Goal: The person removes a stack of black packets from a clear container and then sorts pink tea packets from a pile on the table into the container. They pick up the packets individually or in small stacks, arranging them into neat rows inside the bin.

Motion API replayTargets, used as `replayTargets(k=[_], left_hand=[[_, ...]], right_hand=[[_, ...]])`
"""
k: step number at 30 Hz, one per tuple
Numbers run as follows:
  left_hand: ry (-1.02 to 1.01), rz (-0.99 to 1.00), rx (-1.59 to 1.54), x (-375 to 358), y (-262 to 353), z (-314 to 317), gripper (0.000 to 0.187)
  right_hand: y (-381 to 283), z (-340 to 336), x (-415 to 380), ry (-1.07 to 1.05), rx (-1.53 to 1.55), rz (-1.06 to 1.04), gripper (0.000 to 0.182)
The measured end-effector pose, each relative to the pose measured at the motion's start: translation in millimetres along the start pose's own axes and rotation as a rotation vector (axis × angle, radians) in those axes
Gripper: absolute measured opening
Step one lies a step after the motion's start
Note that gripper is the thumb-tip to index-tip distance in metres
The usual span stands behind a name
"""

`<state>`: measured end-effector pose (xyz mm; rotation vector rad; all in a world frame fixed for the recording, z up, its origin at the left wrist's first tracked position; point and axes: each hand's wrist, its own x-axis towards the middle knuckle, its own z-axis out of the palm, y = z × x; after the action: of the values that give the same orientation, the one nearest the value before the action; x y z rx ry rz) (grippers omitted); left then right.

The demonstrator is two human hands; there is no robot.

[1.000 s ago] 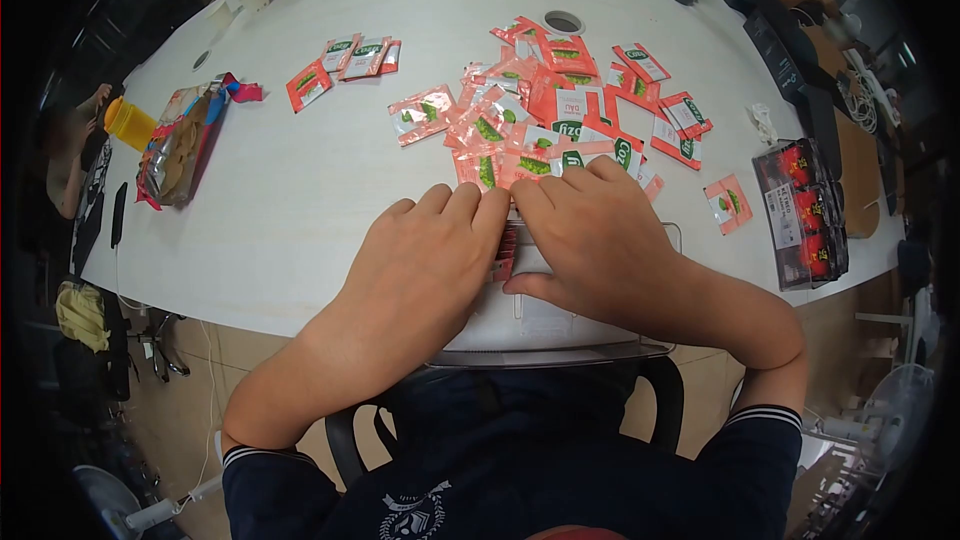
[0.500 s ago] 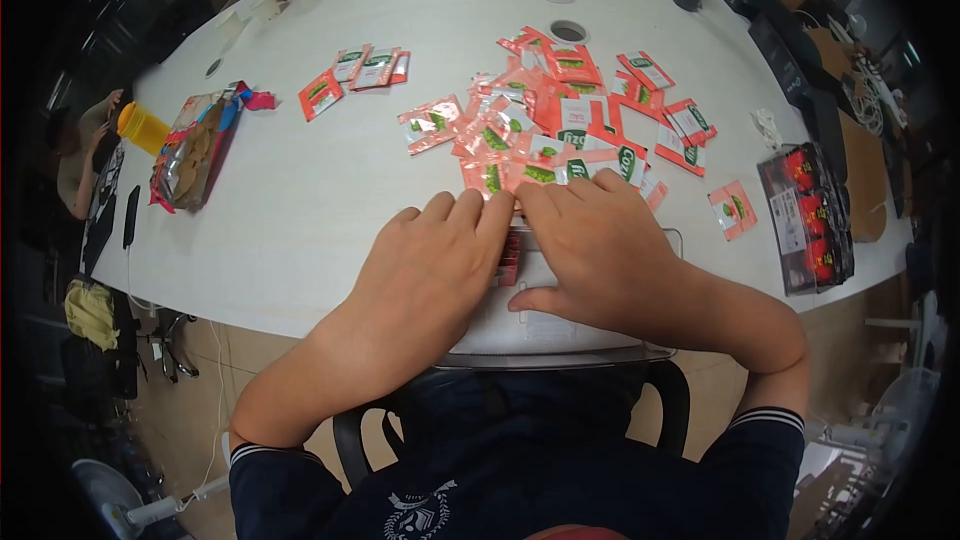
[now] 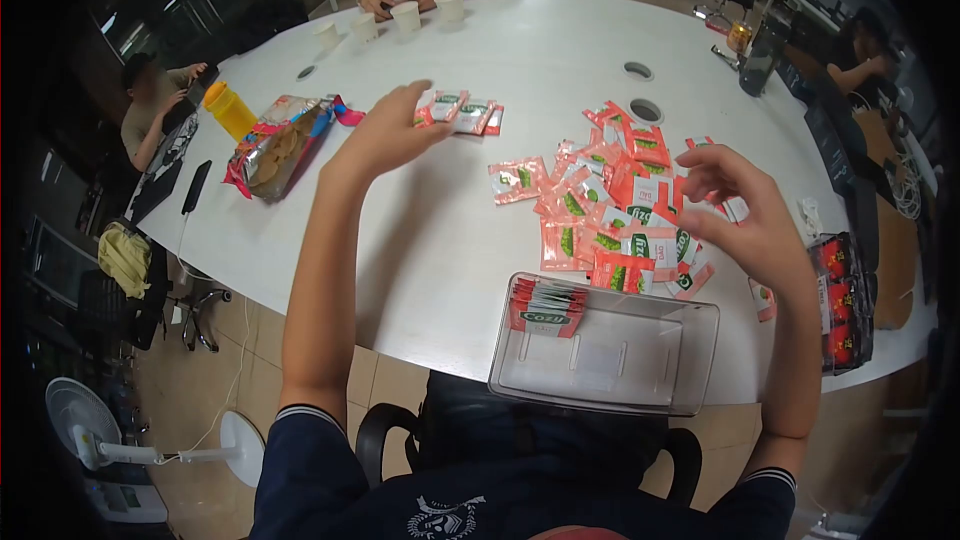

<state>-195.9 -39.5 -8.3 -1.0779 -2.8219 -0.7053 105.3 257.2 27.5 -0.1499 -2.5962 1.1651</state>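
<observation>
My left hand (image 3: 385, 130) is stretched out over the white table (image 3: 440, 240), its fingers curled apart beside a small far group of red-and-green sachets (image 3: 462, 112). I see nothing gripped in it. My right hand (image 3: 748, 218) hovers with spread, bent fingers above the right side of the big sachet pile (image 3: 615, 210), also empty. A clear plastic box (image 3: 640, 365) sits at the near table edge. A short row of sachets (image 3: 545, 306) stands at its left end.
An open snack bag (image 3: 275, 145) and a yellow container (image 3: 230, 110) lie at the left, with a phone (image 3: 195, 185) near the edge. Paper cups (image 3: 405, 15) stand at the far side before a seated person. A black tray of red items (image 3: 840, 305) is at the right.
Both hands have lifted off the box. The left one has reached far forward to the small sachet group and the right one has risen over the pile. The head has tilted up.
</observation>
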Motion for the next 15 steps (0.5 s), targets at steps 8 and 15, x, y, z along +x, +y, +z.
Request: replayTargets(k=[8,15], left_hand=[[0.035,0.127,0.232,13.7,-70.3,38.4,0.034],[0.220,0.046,-0.750,21.7,-42.2,41.1,0.020]], right_hand=[[65.5,17.6,17.5,0.093,0.034,0.082,0.034],[34.7,43.2,113.1,-0.169,-0.288,-0.283,0.025]])
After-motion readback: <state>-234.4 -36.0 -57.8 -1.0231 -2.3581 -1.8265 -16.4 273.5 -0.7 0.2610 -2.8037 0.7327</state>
